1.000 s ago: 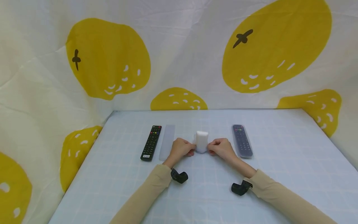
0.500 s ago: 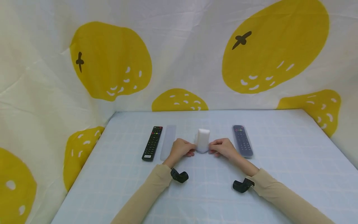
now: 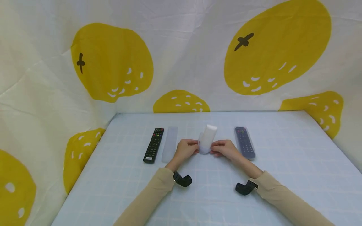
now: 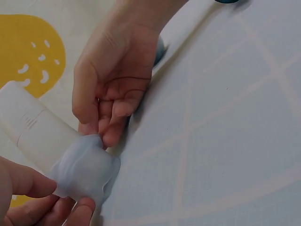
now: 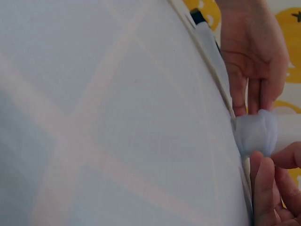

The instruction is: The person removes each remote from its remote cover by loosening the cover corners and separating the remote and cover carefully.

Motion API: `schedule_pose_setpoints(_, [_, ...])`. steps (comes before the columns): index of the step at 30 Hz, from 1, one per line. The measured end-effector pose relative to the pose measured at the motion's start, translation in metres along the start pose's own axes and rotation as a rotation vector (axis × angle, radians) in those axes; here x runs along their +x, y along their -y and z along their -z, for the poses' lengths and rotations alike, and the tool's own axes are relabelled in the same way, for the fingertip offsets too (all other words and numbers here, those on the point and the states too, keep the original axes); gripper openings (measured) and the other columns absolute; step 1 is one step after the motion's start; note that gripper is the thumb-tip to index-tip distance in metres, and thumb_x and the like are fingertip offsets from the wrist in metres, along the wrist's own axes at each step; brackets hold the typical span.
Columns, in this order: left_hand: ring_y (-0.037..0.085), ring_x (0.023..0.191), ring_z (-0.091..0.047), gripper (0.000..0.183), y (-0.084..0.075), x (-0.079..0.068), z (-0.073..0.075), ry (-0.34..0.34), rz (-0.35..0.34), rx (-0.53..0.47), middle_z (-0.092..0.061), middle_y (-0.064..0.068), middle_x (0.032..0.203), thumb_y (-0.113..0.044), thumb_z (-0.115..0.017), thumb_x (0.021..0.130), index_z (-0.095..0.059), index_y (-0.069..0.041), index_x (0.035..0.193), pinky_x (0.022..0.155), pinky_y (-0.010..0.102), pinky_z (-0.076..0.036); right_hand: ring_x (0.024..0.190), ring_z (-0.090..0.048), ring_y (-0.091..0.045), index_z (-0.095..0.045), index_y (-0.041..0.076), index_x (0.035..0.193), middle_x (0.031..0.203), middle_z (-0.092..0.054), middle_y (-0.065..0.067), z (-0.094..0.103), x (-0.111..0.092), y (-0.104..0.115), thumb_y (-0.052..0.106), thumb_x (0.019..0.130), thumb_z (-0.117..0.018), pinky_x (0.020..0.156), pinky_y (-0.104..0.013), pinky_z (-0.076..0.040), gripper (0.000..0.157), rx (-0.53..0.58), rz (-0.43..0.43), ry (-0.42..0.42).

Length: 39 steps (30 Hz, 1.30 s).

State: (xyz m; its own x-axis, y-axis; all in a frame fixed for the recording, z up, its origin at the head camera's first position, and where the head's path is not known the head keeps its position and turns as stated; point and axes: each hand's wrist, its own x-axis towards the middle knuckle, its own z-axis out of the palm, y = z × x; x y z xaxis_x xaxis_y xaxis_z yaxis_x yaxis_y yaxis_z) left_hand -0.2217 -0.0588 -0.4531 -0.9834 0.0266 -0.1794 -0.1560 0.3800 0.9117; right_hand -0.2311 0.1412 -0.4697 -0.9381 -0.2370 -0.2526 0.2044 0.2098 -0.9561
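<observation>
The step in hand looks to be fitting a pale sleeve (image 4: 89, 167) over a white remote (image 3: 208, 135). Both sit midway between the worktop's (image 3: 209, 191) side edges, nearer the far edge. The left hand (image 3: 185, 150) and right hand (image 3: 225, 148) each have their fingers closed in a pinch on the sleeve, one per side. The next move probably calls for an even pull up the remote. The remote tilts, its smooth upper part bare with faint small markings; the sleeve bunches in folds round its lower end.
</observation>
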Motion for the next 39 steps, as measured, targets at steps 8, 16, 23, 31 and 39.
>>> schedule_pose_setpoints(8, [0.010,0.071,-0.067,0.028,0.004,-0.004,-0.001,0.002,0.012,-0.063,-0.073,0.011,0.089,-0.018,-0.060,0.090,-0.071,0.001,0.107,0.068,0.023,-0.057,0.077,-0.070,-0.007,-0.058,-0.015,0.118,0.092,-0.075,-0.011,0.000,-0.009,0.006,0.012,0.090,-0.063,0.065,-0.023,-0.057,0.039,0.013,0.018,0.047])
schedule_pose_setpoints(16, [0.010,0.075,-0.067,0.034,0.006,-0.008,0.001,0.027,0.012,-0.132,-0.072,0.014,0.093,-0.026,-0.057,0.096,-0.069,0.003,0.108,0.072,0.024,-0.058,0.083,-0.069,-0.009,-0.059,-0.012,0.120,0.097,-0.074,-0.014,0.001,-0.013,0.009,0.020,0.092,-0.062,0.065,-0.023,-0.057,0.043,-0.005,0.021,0.080])
schedule_pose_setpoints(23, [0.014,0.075,-0.069,0.024,0.006,-0.011,0.002,0.014,-0.005,-0.107,-0.071,0.018,0.101,-0.015,-0.061,0.093,-0.070,0.005,0.104,0.069,0.025,-0.058,0.087,-0.067,-0.010,-0.059,-0.012,0.120,0.103,-0.072,-0.013,-0.002,-0.014,0.008,0.019,0.094,-0.055,0.070,-0.026,-0.058,0.040,0.019,0.007,0.098])
schedule_pose_setpoints(31, [0.011,0.070,-0.065,0.023,0.002,-0.013,0.005,0.040,0.030,-0.009,-0.072,0.016,0.096,-0.015,-0.061,0.093,-0.070,0.005,0.102,0.066,0.025,-0.058,0.078,-0.065,-0.009,-0.063,-0.012,0.111,0.089,-0.072,-0.007,-0.009,-0.014,0.008,0.016,0.093,-0.058,0.065,-0.024,-0.058,0.033,-0.024,0.014,0.047])
schedule_pose_setpoints(39, [0.015,0.075,-0.068,0.027,0.001,-0.014,0.007,0.089,0.066,0.020,-0.071,0.017,0.104,-0.016,-0.058,0.092,-0.069,0.005,0.105,0.066,0.026,-0.058,0.068,-0.064,-0.008,-0.066,-0.007,0.106,0.076,-0.069,0.000,-0.015,-0.015,0.010,0.020,0.094,-0.058,0.061,-0.022,-0.056,0.031,-0.049,-0.027,0.009])
